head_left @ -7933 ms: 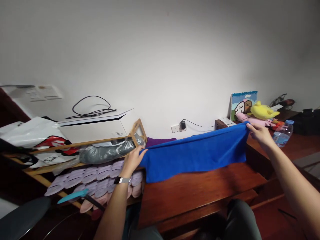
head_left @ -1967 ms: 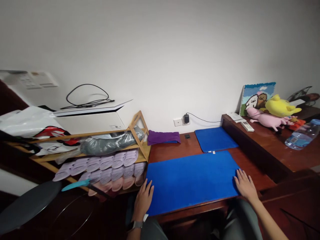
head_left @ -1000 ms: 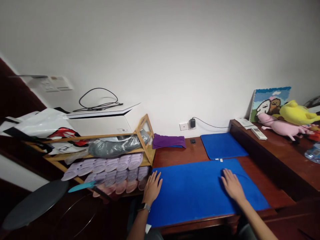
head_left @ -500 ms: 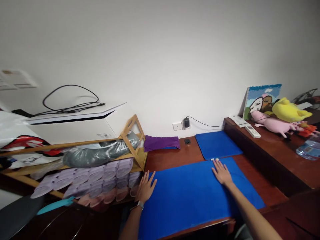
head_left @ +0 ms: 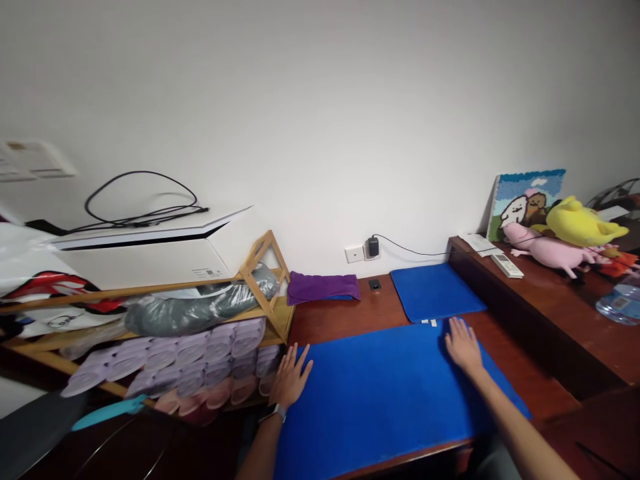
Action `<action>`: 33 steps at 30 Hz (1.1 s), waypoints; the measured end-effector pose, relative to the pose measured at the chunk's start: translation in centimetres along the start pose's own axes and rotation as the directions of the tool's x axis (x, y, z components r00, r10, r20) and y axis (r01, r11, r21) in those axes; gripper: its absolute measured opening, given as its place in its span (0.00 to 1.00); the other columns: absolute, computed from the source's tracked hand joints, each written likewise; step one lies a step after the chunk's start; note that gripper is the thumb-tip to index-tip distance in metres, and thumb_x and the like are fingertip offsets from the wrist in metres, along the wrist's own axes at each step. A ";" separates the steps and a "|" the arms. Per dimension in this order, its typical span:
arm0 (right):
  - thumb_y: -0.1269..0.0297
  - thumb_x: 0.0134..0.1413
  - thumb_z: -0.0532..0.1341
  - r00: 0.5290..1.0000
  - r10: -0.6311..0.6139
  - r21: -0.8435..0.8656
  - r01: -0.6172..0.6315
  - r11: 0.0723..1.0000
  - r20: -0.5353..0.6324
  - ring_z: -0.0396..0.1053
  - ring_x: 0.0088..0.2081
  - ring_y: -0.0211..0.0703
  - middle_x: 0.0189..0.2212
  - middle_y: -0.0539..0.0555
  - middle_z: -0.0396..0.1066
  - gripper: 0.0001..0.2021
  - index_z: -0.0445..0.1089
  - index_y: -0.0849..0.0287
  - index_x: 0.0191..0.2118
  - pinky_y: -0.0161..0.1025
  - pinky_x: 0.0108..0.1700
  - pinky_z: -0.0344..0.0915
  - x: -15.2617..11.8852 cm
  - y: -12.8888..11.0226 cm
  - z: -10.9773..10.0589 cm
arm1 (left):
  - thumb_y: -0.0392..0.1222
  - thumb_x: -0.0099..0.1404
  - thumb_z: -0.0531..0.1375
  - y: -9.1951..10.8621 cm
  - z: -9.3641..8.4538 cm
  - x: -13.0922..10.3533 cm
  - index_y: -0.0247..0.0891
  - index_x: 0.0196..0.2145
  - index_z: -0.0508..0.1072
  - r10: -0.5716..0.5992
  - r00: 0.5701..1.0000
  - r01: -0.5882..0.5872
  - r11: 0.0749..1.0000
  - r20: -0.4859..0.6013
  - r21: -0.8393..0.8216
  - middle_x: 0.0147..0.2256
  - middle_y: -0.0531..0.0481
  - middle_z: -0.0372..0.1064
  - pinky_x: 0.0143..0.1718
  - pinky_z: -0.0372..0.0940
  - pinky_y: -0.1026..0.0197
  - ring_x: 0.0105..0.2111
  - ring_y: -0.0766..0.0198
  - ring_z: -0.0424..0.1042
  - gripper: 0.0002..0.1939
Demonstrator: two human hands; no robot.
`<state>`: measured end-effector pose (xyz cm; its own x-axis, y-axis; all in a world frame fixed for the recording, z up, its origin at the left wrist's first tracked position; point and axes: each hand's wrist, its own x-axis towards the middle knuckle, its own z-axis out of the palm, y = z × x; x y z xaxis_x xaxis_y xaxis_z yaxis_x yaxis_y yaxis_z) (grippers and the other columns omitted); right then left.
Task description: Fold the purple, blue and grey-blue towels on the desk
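A large blue cloth [head_left: 375,393] lies spread flat over the wooden desk, its near side reaching the front edge. My left hand [head_left: 291,378] rests at its left edge, fingers stretched and apart, a watch on the wrist. On the cloth's far right part lies my right hand [head_left: 464,345], flat with fingers extended. Neither hand grips anything. Just beyond the far edge is a smaller blue cloth [head_left: 435,291], with small white tags between the two. A folded purple cloth [head_left: 323,288] showing a bit of blue sits at the back left of the desk.
To the left stands a wooden rack [head_left: 280,320] with rows of slippers [head_left: 200,360] and a white box [head_left: 150,257] on top. A raised ledge at right holds a remote [head_left: 507,265], a pink plush toy [head_left: 545,252] and a water bottle [head_left: 620,303]. A black charger [head_left: 373,246] is plugged into the wall.
My right hand has slid rightward along the large blue cloth, uncovering the white tags near its far edge. My left hand stays in nearly the same place.
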<state>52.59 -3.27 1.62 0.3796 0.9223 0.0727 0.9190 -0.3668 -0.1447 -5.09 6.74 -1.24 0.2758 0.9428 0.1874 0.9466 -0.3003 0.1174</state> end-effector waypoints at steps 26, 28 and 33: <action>0.47 0.69 0.37 0.983 0.046 0.002 -0.048 0.999 0.177 0.37 0.77 0.47 0.78 0.53 0.41 0.38 0.41 0.60 0.78 0.50 0.76 0.37 1.0 8.7 1.7 | 0.60 0.78 0.45 0.2 -0.2 0.0 0.50 0.73 0.58 -0.033 0.999 0.033 0.999 0.012 -0.020 0.75 0.43 0.50 0.71 0.52 0.41 0.74 0.46 0.51 0.32; 0.49 0.69 0.39 0.977 0.079 -0.012 -0.078 0.997 0.198 0.39 0.77 0.48 0.77 0.54 0.43 0.37 0.43 0.61 0.77 0.53 0.76 0.38 1.2 8.0 1.1 | 0.60 0.78 0.44 0.2 -0.2 0.0 0.50 0.73 0.58 -0.032 0.999 0.032 0.999 0.010 -0.022 0.75 0.43 0.50 0.71 0.52 0.41 0.74 0.46 0.51 0.32; 0.58 0.68 0.41 0.997 0.034 -0.042 -0.032 0.999 0.064 0.45 0.76 0.56 0.74 0.64 0.52 0.34 0.56 0.69 0.73 0.59 0.75 0.39 0.8 0.7 -1.0 | 0.60 0.78 0.45 0.3 0.1 0.0 0.49 0.73 0.57 -0.038 0.999 0.039 0.999 0.026 -0.037 0.75 0.43 0.49 0.71 0.52 0.40 0.74 0.46 0.49 0.32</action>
<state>53.63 -2.89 2.54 0.4032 0.9151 0.0047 0.9102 -0.4005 -0.1056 -4.84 6.69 -1.27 0.2442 0.9569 0.1570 0.9498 -0.2687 0.1605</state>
